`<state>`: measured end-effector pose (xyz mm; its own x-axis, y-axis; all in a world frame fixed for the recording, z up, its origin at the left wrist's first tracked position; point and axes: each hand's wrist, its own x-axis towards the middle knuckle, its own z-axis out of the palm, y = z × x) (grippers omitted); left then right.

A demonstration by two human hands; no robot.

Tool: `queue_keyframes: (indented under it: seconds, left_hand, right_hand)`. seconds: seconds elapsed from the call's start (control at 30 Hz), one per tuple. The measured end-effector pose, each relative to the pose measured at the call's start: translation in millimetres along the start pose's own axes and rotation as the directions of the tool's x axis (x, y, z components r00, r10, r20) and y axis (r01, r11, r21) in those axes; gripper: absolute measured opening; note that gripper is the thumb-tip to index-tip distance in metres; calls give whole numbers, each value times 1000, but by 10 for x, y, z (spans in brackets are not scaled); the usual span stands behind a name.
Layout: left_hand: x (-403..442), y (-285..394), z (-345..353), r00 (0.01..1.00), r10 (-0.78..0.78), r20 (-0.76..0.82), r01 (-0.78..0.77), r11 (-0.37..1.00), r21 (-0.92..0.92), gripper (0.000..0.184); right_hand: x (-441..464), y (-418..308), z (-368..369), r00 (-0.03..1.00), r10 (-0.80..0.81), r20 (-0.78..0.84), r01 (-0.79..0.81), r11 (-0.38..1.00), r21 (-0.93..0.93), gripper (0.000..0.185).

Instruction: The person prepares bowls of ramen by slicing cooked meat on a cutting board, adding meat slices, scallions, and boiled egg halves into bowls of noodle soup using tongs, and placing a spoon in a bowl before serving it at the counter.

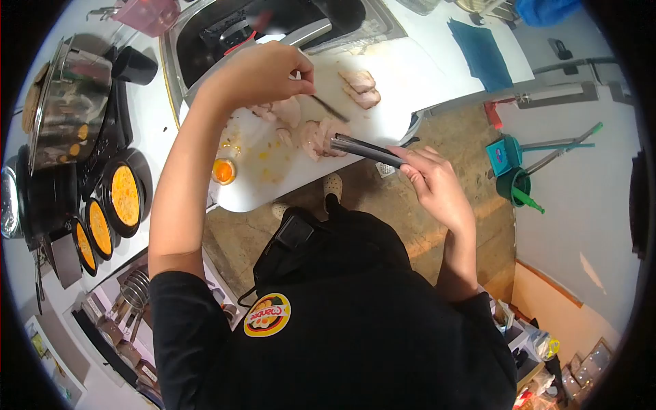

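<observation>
My right hand (430, 178) grips dark tongs (372, 152). Their tips are at a pile of sliced pale meat (318, 140) on the white cutting board (256, 195). Over the board's far side, my left hand (270, 72) is closed in a pinch. A thin dark strip (331, 108) slants down from near its fingertips; whether the fingers hold it, I cannot tell. More meat slices (285, 111) lie below the left wrist, and browned-edge slices (360, 89) sit to the right. Near the board's left edge rests a halved egg (223, 171) with an orange yolk.
A sink (188, 51) with utensils lies beyond the board. Several black bowls of orange soup (125, 195) line the left counter, near a large steel pot (75, 102) and a black cup (134, 65). A blue cloth (480, 55) lies on the right counter.
</observation>
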<state>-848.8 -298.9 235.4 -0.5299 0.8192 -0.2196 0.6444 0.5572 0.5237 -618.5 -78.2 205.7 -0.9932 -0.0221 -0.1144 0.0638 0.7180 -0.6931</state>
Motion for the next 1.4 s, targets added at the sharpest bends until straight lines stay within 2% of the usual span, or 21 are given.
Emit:
queue_keyframes:
  seconds: [0.03, 0.07, 0.13, 0.2, 0.27, 0.33, 0.43, 0.63, 0.73, 0.83, 0.9, 0.97, 1.03, 1.1, 1.13, 1.2, 1.23, 1.3, 1.37, 1.4]
  left_hand:
    - [-85, 44, 5, 994, -108, -25, 105, 990, -95, 20]
    - [-213, 48, 4, 992, -121, -30, 118, 988, -96, 20]
    - [-581, 14, -24, 961, -223, -163, 214, 974, -70, 22]
    - [-1035, -37, 94, 901, -408, -146, 391, 911, -131, 20]
    - [-1363, -29, 327, 813, -569, -125, 514, 801, -308, 25]
    - [-1505, -14, 548, 772, -632, -69, 540, 709, -454, 28]
    - [-1470, -40, 815, 768, -635, -77, 502, 673, -544, 29]
    - [-1193, 11, 1063, 780, -618, -97, 409, 621, -669, 29]
    - [-1108, 109, 1107, 782, -612, -119, 361, 601, -713, 23]
    - [-1074, 185, 1160, 778, -594, -203, 338, 670, -661, 20]
    - [-1074, 245, 1170, 762, -499, -413, 283, 830, -481, 16]
    - [-1143, 234, 1162, 750, -408, -520, 190, 887, -422, 12]
    - [-1340, 295, 998, 700, -421, -577, 181, 886, -426, 11]
    - [-1630, 319, 833, 640, -474, -605, 216, 866, -451, 10]
    - [-1802, 295, 741, 610, -491, -622, 243, 863, -443, 10]
    - [-2128, 230, 603, 494, -525, -693, 255, 849, -462, 10]
    - [-2305, 159, 567, 475, -528, -704, 261, 848, -461, 10]
    - [-2732, -13, 482, 344, -476, -809, 320, 870, -376, 7]
    - [-3211, -147, 439, 250, -591, -767, 376, 789, -485, 6]
    - [-3466, -273, 451, 216, -581, -785, 376, 791, -483, 7]
  right_hand:
    - [13, 8, -1, 1000, -10, 10, 10, 1000, 1, 30]
    - [13, 27, -8, 1000, -7, 21, 7, 1000, 3, 30]
    - [9, 51, -25, 999, -12, 32, 12, 1000, 12, 30]
    - [-6, 76, -55, 1000, -7, -5, 7, 997, 70, 30]
    - [1, 139, -85, 1000, 0, -5, 0, 997, 81, 30]
    - [24, 168, -88, 1000, 6, -3, -5, 996, 92, 30]
    - [70, 174, -93, 998, 37, 58, -42, 996, 84, 29]
    - [68, 181, -34, 1000, 8, 25, -10, 996, 85, 30]
    - [53, 156, -21, 1000, 10, 21, -11, 998, 64, 30]
    - [35, 117, -7, 1000, -14, 13, 14, 1000, 20, 31]
    - [34, 90, 6, 997, -61, -43, 62, 998, 27, 30]
    - [21, 35, 10, 998, -24, -51, 25, 999, 32, 30]
    - [70, -41, 38, 972, -204, -119, 207, 978, 19, 31]
    - [111, -334, 75, 978, -171, -117, 179, 982, 57, 31]
    - [209, -474, 139, 964, -229, -133, 238, 970, 57, 31]
    - [412, -815, 286, 933, -339, -119, 347, 937, 46, 33]
    - [504, -1015, 385, 912, -394, -114, 400, 916, 40, 33]
    - [695, -1376, 614, 882, -466, -75, 469, 882, 45, 34]
    - [856, -1761, 946, 843, -537, -39, 538, 841, 55, 36]
    - [922, -1963, 1130, 797, -603, -28, 604, 795, 57, 36]
